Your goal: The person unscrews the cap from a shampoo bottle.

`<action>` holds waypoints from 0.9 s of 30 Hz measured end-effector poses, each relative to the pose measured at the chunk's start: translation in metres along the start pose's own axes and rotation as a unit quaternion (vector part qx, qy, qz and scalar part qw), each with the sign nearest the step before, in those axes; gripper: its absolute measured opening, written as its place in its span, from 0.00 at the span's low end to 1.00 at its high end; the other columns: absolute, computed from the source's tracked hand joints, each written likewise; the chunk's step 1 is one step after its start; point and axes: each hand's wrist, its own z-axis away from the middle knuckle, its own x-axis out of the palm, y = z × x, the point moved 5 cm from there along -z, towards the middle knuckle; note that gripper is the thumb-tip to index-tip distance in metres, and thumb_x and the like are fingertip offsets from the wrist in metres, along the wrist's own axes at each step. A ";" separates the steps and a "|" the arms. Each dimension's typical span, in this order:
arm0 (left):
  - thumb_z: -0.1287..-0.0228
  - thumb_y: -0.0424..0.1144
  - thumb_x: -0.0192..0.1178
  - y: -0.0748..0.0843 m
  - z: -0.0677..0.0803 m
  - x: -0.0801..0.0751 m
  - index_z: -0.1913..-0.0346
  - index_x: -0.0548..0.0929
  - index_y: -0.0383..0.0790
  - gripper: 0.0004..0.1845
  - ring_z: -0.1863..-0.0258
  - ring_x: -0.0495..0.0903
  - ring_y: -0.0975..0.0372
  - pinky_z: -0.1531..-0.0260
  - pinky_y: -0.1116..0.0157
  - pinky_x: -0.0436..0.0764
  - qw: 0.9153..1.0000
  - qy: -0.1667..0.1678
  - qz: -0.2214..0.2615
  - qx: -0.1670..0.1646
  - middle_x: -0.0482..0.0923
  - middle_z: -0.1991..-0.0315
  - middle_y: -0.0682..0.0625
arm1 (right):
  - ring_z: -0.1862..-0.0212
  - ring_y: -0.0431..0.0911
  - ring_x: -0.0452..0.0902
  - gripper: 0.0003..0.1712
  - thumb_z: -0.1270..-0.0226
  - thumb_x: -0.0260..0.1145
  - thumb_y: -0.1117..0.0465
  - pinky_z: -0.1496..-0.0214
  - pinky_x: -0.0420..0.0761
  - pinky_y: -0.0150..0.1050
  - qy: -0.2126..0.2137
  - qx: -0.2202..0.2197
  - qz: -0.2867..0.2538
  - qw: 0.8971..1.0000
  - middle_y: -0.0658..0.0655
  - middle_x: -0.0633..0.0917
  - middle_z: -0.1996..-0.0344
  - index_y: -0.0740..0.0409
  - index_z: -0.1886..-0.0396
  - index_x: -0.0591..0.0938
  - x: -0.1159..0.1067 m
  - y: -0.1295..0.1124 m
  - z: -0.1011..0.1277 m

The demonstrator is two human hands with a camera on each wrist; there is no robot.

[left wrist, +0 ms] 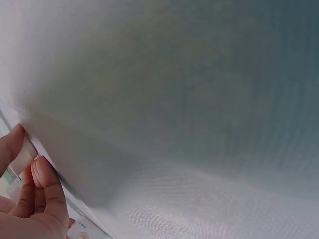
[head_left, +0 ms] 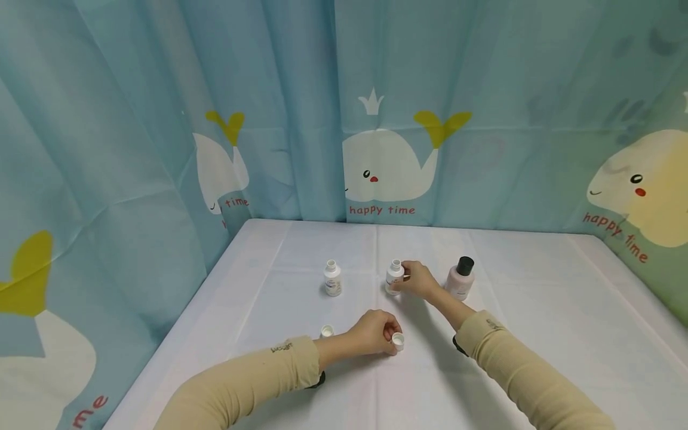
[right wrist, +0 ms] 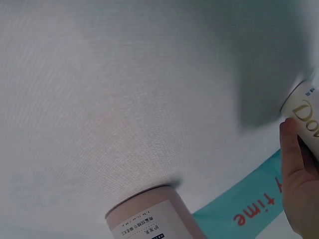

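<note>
White plastic, small and round: the screw cap (head_left: 398,341) sits pinched between the thumb and curled fingers of my left hand (head_left: 373,332), down at the white cloth that covers the bench (head_left: 537,310), near the front and about the middle. In the left wrist view only my fingers (left wrist: 47,184) show, bent at the edge of the picture, and the cap itself is hard to make out there. Farther back, my right hand (head_left: 419,279) is wrapped around the small white plastic bottle with the open neck (head_left: 395,276), which stands upright on the bench; the right wrist view shows my thumb lying against its printed side. Just beside that hand, to the right, stands a pale pink bottle with a black cap (head_left: 461,278), upright and apart from my fingers. To the left, well apart from the held bottle, stands a second small white bottle with its neck uncovered (head_left: 332,278). Another white cap (head_left: 327,330) lies on the cloth close behind my left wrist. A light blue curtain printed with white whales (head_left: 387,167) hangs around the back and sides of the bench.
</note>
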 end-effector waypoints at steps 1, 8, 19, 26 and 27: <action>0.62 0.23 0.73 0.000 0.000 0.000 0.69 0.82 0.33 0.13 0.80 0.66 0.75 0.76 0.80 0.69 1.000 -0.001 0.002 -0.003 0.75 0.80 0.52 | 0.53 0.61 0.81 0.25 0.47 0.70 0.69 0.52 0.82 0.45 -0.001 0.000 0.001 1.000 0.72 0.82 0.54 0.76 0.50 0.75 0.000 0.000 0.000; 0.64 0.25 0.75 0.001 0.003 0.001 0.67 0.82 0.33 0.16 0.79 0.65 0.75 0.74 0.80 0.69 1.000 -0.001 -0.008 -0.020 0.72 0.80 0.57 | 0.54 0.61 0.80 0.25 0.49 0.71 0.69 0.53 0.82 0.47 0.004 0.004 0.000 1.000 0.72 0.82 0.56 0.76 0.51 0.75 0.001 0.000 0.001; 0.65 0.28 0.77 0.000 0.005 0.002 0.63 0.81 0.33 0.21 0.79 0.65 0.75 0.74 0.80 0.69 1.000 0.002 0.005 -0.027 0.73 0.78 0.55 | 0.53 0.62 0.79 0.34 0.52 0.73 0.68 0.50 0.81 0.48 -0.002 0.036 0.003 0.999 0.73 0.80 0.53 0.77 0.45 0.70 0.004 0.003 0.006; 0.61 0.31 0.76 -0.004 0.006 0.000 0.55 0.80 0.32 0.25 0.78 0.68 0.74 0.73 0.79 0.71 0.998 -0.007 0.044 -0.049 0.74 0.75 0.55 | 0.51 0.62 0.79 0.33 0.51 0.73 0.68 0.50 0.81 0.48 -0.003 0.044 -0.008 0.999 0.74 0.79 0.53 0.77 0.46 0.71 0.001 0.007 0.010; 0.60 0.32 0.76 -0.004 0.007 0.000 0.54 0.80 0.32 0.26 0.77 0.69 0.73 0.73 0.78 0.71 0.997 -0.007 0.050 -0.055 0.75 0.74 0.55 | 0.51 0.62 0.79 0.32 0.51 0.73 0.68 0.50 0.81 0.48 -0.002 0.045 -0.007 0.999 0.74 0.79 0.53 0.77 0.47 0.71 0.001 0.007 0.010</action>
